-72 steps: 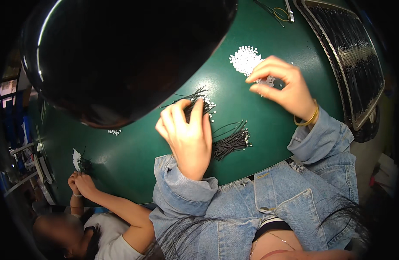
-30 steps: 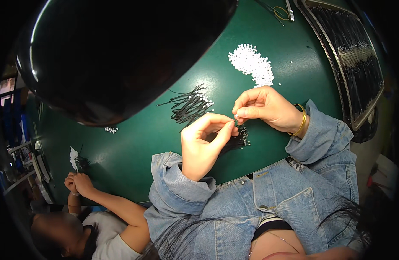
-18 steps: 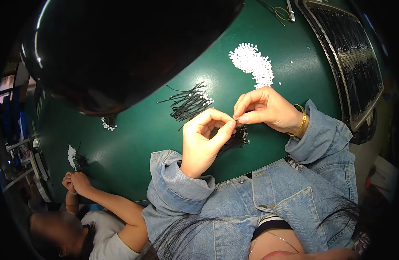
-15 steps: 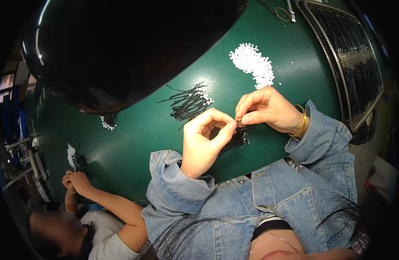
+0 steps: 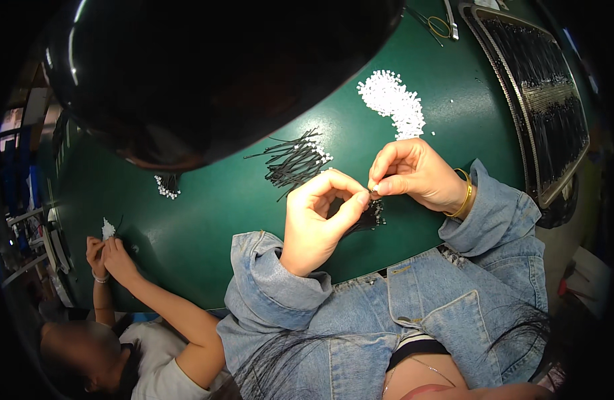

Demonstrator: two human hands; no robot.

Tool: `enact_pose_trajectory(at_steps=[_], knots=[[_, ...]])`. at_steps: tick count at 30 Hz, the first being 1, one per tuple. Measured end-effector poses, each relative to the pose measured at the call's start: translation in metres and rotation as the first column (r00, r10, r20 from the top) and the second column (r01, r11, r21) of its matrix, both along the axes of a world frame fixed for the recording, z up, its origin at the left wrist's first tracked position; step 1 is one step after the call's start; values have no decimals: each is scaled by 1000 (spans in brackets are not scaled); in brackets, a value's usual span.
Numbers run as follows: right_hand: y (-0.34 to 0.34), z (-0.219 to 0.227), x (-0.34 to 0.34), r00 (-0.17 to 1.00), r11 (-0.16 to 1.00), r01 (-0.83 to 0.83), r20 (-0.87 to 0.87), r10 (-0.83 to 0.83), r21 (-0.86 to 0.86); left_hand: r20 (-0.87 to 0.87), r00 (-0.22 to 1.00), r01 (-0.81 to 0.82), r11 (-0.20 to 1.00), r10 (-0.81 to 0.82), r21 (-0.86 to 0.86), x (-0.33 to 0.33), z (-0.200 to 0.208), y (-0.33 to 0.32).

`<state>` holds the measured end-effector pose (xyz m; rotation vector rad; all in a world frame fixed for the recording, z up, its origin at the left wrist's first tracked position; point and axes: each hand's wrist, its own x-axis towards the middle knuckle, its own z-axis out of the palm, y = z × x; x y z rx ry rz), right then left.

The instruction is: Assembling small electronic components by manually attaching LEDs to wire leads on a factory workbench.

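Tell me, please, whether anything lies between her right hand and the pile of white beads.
Nothing visible does. The right hand sits just below the white beads, with only bare green table between them. The black wires lie off to the left.

A single head-worn fisheye looks steeply down (close) onto the green table [image 5: 207,200].

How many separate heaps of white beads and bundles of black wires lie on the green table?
Heaps of white beads: 3 (large, small, one by the co-worker)
Bundles of black wires: 2 (loose, under the hands)
Total: 5
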<state>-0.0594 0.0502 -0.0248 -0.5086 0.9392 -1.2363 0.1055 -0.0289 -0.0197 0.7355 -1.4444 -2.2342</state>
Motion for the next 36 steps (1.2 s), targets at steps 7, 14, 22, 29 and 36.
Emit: enact_pose_trajectory(at_steps=[7,14,22,29,36], knots=[[1,3,2,993,998,16,-116,-23,-67,-3,1000,-1,1000,1,-7,1,-1,1],[1,7,1,640,835,-163,-700,-316,-526,26,1000,18,1000,-18,-10,2,3,2],[4,4,5,668,806,-120,-648,-367,-580,-5,999,47,994,-47,102,3,3,4],[1,3,3,672,832,-123,-663,-331,-541,-15,1000,-12,998,13,56,1,-1,4],[-11,9,-39,460,902,-108,-825,-328,-419,309,871,143,406,381,-903,6,-3,-17]])
